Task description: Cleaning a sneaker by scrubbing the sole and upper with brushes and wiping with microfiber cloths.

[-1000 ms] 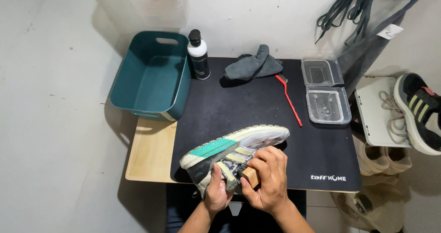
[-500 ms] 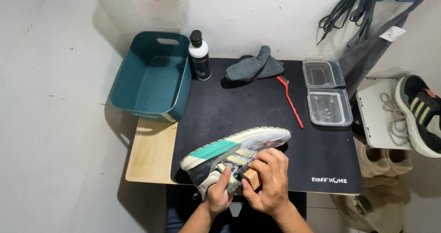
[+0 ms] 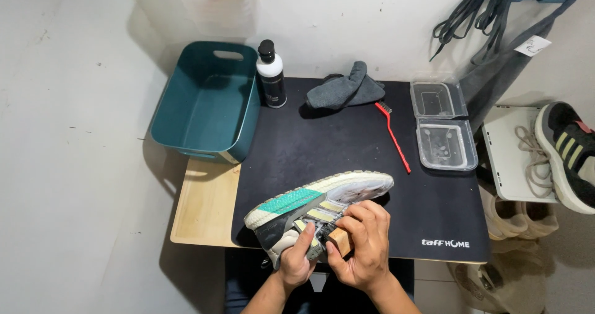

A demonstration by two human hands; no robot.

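1. Gripping the heel of a grey-and-white sneaker with teal sole patch (image 3: 322,202), the left hand (image 3: 296,258) holds it sole-outward over the black rubber mat's (image 3: 347,147) near edge.
2. Right hand (image 3: 362,246) clenches a small wooden-backed brush (image 3: 341,240), pressed against the shoe's side.
3. Beyond, a thin red brush (image 3: 392,135) lies beside clear plastic containers (image 3: 443,125).

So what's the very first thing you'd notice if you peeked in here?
Probably the sneaker with its teal patch, tipped on its side at the near edge of the black mat. The left hand grips its heel, and the right hand presses a small wooden brush against it. Next, the big teal tub at the table's far left.
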